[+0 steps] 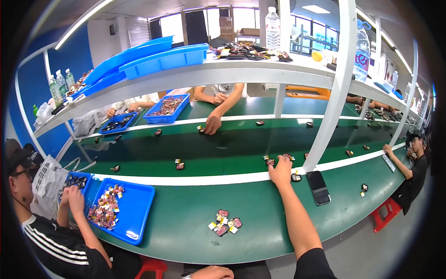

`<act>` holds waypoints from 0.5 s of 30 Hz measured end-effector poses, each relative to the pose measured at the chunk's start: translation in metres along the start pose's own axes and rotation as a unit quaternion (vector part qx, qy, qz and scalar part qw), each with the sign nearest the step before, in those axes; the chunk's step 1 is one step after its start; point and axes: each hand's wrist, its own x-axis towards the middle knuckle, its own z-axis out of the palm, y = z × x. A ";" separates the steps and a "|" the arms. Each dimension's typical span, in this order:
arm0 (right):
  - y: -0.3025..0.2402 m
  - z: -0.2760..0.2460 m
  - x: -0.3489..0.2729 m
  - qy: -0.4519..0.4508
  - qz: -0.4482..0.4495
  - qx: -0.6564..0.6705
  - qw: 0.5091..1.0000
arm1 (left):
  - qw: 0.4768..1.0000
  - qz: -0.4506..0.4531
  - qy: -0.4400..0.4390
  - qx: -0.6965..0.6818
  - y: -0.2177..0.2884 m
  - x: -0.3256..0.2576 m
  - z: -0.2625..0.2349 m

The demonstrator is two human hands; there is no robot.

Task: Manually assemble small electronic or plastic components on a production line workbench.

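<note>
My right hand (281, 171) reaches over the white rail to the green conveyor belt, its thumb and fingers apart. Small dark red parts with yellow and white labels lie at its fingertips, one (269, 161) by the thumb and another (288, 157) by the fingers. Just right of the hand, a black and white part (296, 176) sits at the rail. My left hand (213, 273) lies low on my lap, holding nothing that I can see; the frame's lower edge cuts it off. Between my arms, a small cluster of red parts (222, 229) rests on the green table.
A black phone (318, 188) lies right of my forearm. At left, a co-worker handles parts beside a blue tray (147, 200) heaped with red pieces. Across the belt, another person's hand (213, 124) touches a part. A white post (331, 93) and overhead shelf (260, 76) stand ahead.
</note>
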 end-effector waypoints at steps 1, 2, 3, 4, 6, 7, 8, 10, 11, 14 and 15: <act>-0.011 -0.002 -0.002 -0.015 -0.016 0.014 1.000 | 0.996 0.030 0.031 -0.076 0.012 -0.001 -0.014; -0.013 -0.004 0.000 -0.072 -0.027 0.037 0.996 | 0.996 0.010 0.008 -0.089 0.022 0.000 -0.027; -0.017 -0.004 -0.001 -0.073 -0.028 0.036 0.996 | 0.995 -0.012 -0.016 -0.102 0.033 0.000 -0.039; -0.021 -0.001 -0.001 -0.058 0.003 0.007 0.998 | 0.990 0.023 -0.061 -0.124 0.049 -0.001 -0.053; 0.002 -0.024 0.007 -0.061 0.108 -0.079 0.989 | 0.957 0.047 -0.204 -0.201 0.059 0.018 -0.082; -0.006 -0.015 0.009 -0.068 0.100 -0.068 0.990 | 0.960 0.038 -0.192 -0.199 0.056 0.013 -0.086; -0.011 -0.002 0.012 -0.071 0.087 -0.054 0.992 | 0.986 0.062 -0.079 -0.135 0.046 0.012 -0.091; -0.004 0.014 0.018 -0.036 0.078 -0.054 0.995 | 0.989 0.030 0.095 -0.106 0.023 0.029 -0.116; 0.004 0.013 0.017 -0.035 0.080 -0.061 0.994 | 0.977 -0.031 0.156 -0.141 0.016 0.050 -0.139; -0.012 0.015 0.010 -0.031 -0.026 0.164 0.986 | 0.925 -0.073 0.337 -0.160 -0.023 0.099 -0.183; -0.036 0.009 -0.001 -0.057 -0.064 0.199 0.976 | 0.913 -0.063 0.349 -0.199 -0.041 0.109 -0.194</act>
